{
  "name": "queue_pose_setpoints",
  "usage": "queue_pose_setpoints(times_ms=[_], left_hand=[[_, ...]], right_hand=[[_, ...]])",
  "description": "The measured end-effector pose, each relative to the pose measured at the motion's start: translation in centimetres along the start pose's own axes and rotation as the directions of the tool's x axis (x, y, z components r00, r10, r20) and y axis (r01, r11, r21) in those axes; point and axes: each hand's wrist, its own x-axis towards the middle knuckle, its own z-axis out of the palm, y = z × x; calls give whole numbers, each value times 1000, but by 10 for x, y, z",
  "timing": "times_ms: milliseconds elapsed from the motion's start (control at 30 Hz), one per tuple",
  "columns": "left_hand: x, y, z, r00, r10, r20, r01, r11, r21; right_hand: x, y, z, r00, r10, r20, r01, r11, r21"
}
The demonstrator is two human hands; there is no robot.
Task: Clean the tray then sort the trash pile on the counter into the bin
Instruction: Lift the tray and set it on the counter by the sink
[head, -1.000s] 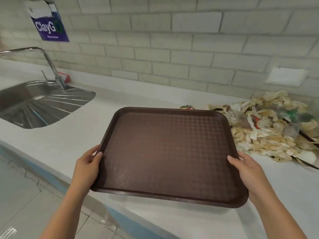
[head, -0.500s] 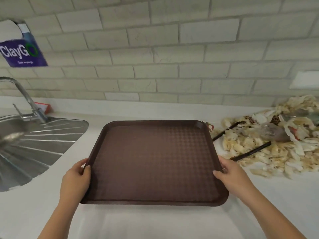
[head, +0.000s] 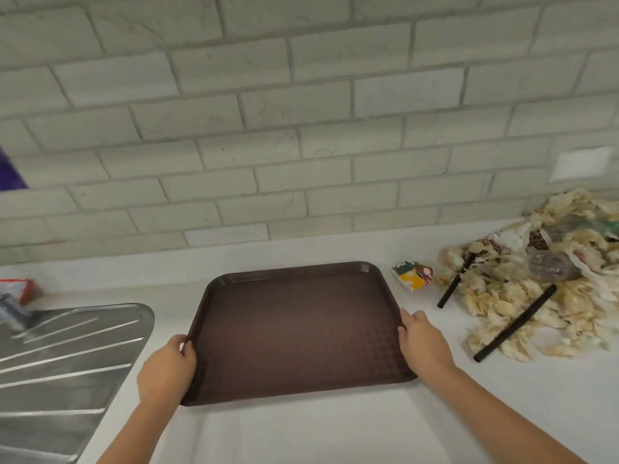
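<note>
A dark brown plastic tray lies flat on the white counter in front of me, its surface bare. My left hand grips its left edge and my right hand grips its right edge. To the right sits the trash pile: pale crumpled peelings, clear plastic wrap and two black straws. A small colourful carton lies between the tray and the pile.
A steel sink drainboard takes up the counter's left side, with a red and white packet behind it. A tiled wall backs the counter. Bare white counter lies nearer to me than the tray.
The tray has gone from tilted and raised to lying flat on the counter, further from me. My view has swung right, so the tap and most of the sink are out of frame.
</note>
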Motion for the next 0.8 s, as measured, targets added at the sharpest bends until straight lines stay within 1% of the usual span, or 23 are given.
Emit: queue_pose_setpoints(times_ms=[200,333,433,567,633,700,800], left_hand=[[38,11,16,998,54,38,-56,996,73],[41,1,34,994,86,60,-93,987,133],[43,-4,40,994,90,60,-98,984,151],[44,2,41,996,65,59,-73,988,139],[41,8,37,995,54,81,-69,979,193],[36,16,34,992,106,69,-120,961,251],[18,37,33,966,255,33,-256,940,226]], right_hand=[[21,-9,11,999,41,23,-39,994,-101],[24,-12,19,996,85,18,-81,983,-163],[26,-18,17,995,95,32,-86,971,-223],[25,-18,17,994,107,39,-96,974,-205],[21,-19,13,991,121,48,-110,976,-186],[12,-18,5,990,131,44,-123,981,-152],[-16,-6,-11,989,138,-54,-139,990,-18]])
